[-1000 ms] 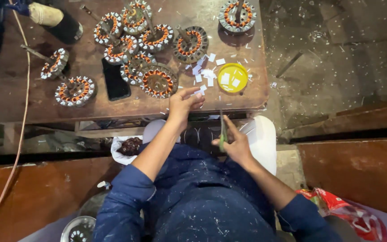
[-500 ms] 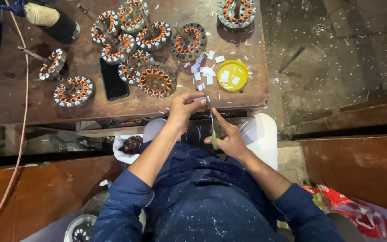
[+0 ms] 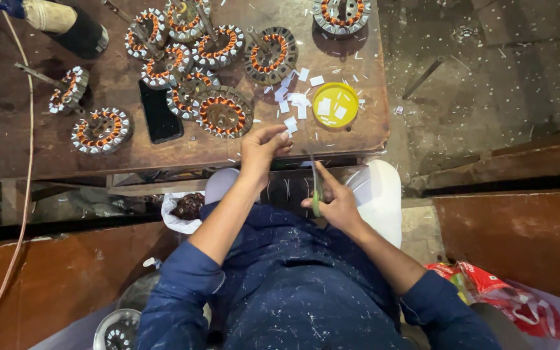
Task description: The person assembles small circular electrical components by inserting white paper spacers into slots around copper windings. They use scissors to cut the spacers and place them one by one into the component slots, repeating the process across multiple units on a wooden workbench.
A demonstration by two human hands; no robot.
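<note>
The brown counter (image 3: 40,152) carries about 9 copper-wound stator rings (image 3: 223,113), crowded toward 11 o'clock so its near edge stays free for cutting. At 1 o'clock a yellow lid (image 3: 335,104) holds several cut white paper slips (image 3: 291,100); more lie loose beside it. The left hand (image 3: 262,146) pinches 1 slip at the edge; the right hand (image 3: 335,202) grips green-handled scissors (image 3: 315,188) at 6 o'clock.

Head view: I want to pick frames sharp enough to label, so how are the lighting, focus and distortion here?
Head view: even light, table and stators sharp; wide-angle bending at edges; left hand and right hand slightly soft, floor corners dim.
</note>
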